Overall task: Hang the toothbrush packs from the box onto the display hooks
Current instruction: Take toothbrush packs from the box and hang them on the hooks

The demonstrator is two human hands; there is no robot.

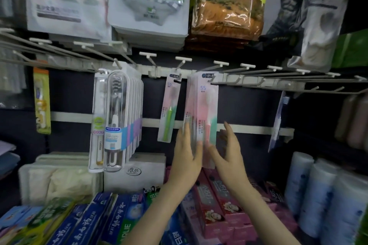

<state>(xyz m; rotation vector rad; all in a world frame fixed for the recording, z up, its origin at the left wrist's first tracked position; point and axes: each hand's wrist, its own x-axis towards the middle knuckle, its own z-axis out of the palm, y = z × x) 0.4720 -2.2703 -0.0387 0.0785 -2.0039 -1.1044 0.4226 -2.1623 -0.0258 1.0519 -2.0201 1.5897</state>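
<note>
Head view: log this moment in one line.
pink toothbrush packs hanging on hook | left hand touching their left edge | right hand open beside them

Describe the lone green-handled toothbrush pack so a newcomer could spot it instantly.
Find the hook rail below the bagged towels. Near its middle, between the clear toothbrush cases and the pink pack stack framed by the left hand and right hand, hangs a pink-and-mint pack. Only it hangs alone, showing a green handle.

A shop: packaged goods on display hooks [245, 65], stacked toothpaste boxes [95, 223].
</note>
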